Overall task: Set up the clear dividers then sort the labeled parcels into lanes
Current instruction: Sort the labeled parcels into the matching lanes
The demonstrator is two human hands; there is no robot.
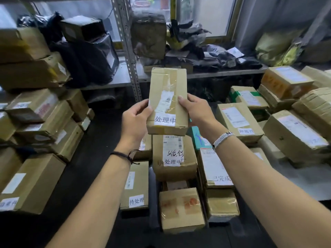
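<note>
Sorting step judged in hand | left grip (136, 117) curled round held parcel (168, 90), raised over the lanes | right grip (195, 111) clasps its other edge | lanes: left-lane box (136, 185); middle-lane box (174, 158), same label, likely destination; right-lane box (216, 167) | dividers unclear

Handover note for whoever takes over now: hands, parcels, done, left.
Hands: left hand and right hand both grip one parcel, labelled 处理中, held over the lanes.
Lanes below: 待处理 box left, 处理中 box middle, 已完成 box right.
Done: parcels laid in lanes; clear dividers hard to make out.
Left: likely set the parcel in the middle lane; side stacks may need sorting.
</note>
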